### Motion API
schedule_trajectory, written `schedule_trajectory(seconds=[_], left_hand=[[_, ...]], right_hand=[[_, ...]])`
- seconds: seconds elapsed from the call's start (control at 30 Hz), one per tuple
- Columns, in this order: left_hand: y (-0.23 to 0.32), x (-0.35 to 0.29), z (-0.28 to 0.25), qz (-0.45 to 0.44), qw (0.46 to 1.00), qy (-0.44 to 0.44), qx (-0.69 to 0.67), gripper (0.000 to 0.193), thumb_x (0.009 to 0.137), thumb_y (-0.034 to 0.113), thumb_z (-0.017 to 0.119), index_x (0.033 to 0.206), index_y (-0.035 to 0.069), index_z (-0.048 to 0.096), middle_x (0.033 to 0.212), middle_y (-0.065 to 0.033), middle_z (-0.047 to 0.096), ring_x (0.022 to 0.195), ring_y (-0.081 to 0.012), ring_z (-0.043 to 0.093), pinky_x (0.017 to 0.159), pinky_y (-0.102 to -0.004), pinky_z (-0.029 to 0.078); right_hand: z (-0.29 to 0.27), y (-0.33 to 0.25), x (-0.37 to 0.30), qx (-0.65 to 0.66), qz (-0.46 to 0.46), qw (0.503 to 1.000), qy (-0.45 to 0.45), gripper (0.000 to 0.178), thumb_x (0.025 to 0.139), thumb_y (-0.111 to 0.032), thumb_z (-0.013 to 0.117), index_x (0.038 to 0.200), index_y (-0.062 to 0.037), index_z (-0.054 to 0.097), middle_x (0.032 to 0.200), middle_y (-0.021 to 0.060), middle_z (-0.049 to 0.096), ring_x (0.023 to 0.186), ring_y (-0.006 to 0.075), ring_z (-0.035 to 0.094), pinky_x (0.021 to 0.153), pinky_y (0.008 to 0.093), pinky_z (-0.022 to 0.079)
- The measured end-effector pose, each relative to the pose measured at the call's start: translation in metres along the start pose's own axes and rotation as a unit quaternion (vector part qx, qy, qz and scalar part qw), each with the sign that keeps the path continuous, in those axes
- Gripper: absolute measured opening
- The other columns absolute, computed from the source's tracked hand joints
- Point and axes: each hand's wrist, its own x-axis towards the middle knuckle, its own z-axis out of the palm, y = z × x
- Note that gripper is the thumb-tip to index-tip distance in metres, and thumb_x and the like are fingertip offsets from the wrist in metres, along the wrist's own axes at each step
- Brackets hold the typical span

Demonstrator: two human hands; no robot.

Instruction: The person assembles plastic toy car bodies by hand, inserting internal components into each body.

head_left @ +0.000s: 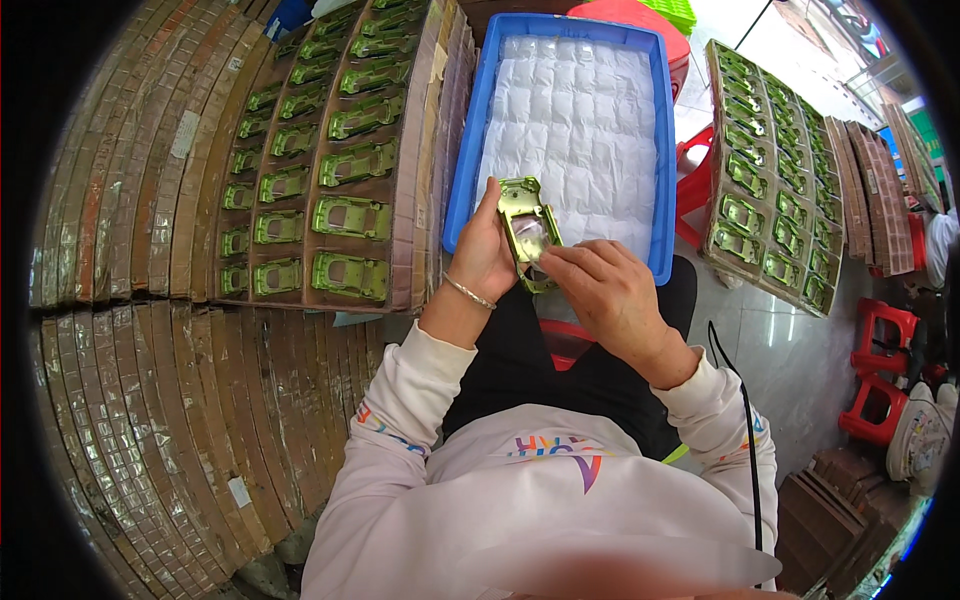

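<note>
A shiny green toy car body shell [521,205] is tilted up over my lap, its hollow inside partly facing me. My left hand [483,252] grips it along its left side, thumb pointing up beside the edge. My right hand [612,297] is closed in a pinch at the shell's lower right. Whatever lies between those fingertips is too small to make out. Just beyond the shell is a blue plastic tray [660,150], lined with rows of white wrapped packets [575,110].
On the left, a divided cardboard tray [402,250] of green car shells tops a stack, beside piled cardboard trays [170,400]. Another shell-filled tray [775,180] stands right. Red stools [870,405] are farther right. A black cable [745,400] hangs by my right arm.
</note>
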Motion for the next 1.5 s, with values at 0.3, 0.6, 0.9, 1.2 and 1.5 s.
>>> schedule_trajectory(seconds=[0.3,0.6,0.9,1.2,1.5], left_hand=[[-0.001,-0.002,0.015,0.001,1.000,0.001,-0.011,0.059,0.101,0.051,0.034,0.125,0.001,0.052,0.110,-0.0154,0.061,0.101,-0.0297,0.061,0.089,-0.0437,0.052],[-0.003,0.000,0.008,-0.018,0.999,-0.028,-0.026,0.061,0.101,0.053,0.033,0.126,0.000,0.051,0.108,-0.0168,0.062,0.100,-0.0294,0.062,0.087,-0.0418,0.053],[-0.009,-0.004,0.023,0.027,0.999,0.011,0.036,0.057,0.102,0.049,0.033,0.127,0.001,0.051,0.113,-0.0143,0.061,0.101,-0.0251,0.061,0.089,-0.0392,0.052],[-0.015,0.002,0.022,0.038,0.995,0.046,0.084,0.055,0.102,0.048,0.037,0.120,0.000,0.056,0.110,-0.0110,0.062,0.100,-0.0207,0.061,0.088,-0.0343,0.051],[-0.016,0.005,0.029,0.019,0.996,0.040,0.081,0.052,0.101,0.048,0.039,0.121,0.003,0.056,0.105,-0.0080,0.063,0.094,-0.0172,0.061,0.085,-0.0333,0.051]], right_hand=[[0.001,0.004,0.000,-0.059,-0.016,0.998,0.025,0.028,0.074,-0.012,0.063,0.102,-0.0076,0.066,0.098,0.0014,0.066,0.087,0.0185,0.060,0.087,0.0352,0.046],[0.004,0.005,-0.001,-0.091,-0.023,0.995,0.044,0.029,0.073,-0.014,0.064,0.100,-0.0070,0.066,0.097,0.0003,0.066,0.086,0.0174,0.060,0.088,0.0359,0.045],[0.002,0.004,0.005,-0.084,-0.021,0.992,-0.091,0.025,0.076,-0.015,0.063,0.100,-0.0101,0.068,0.099,0.0002,0.068,0.092,0.0169,0.059,0.091,0.0340,0.041],[0.008,0.016,0.012,-0.125,-0.095,0.973,-0.170,0.027,0.077,-0.015,0.059,0.102,-0.0065,0.065,0.092,0.0015,0.064,0.095,0.0179,0.056,0.093,0.0335,0.041],[-0.017,0.018,0.033,-0.058,-0.083,0.970,-0.221,0.033,0.070,-0.005,0.062,0.103,-0.0075,0.067,0.100,0.0045,0.062,0.108,0.0202,0.055,0.110,0.0417,0.032]])
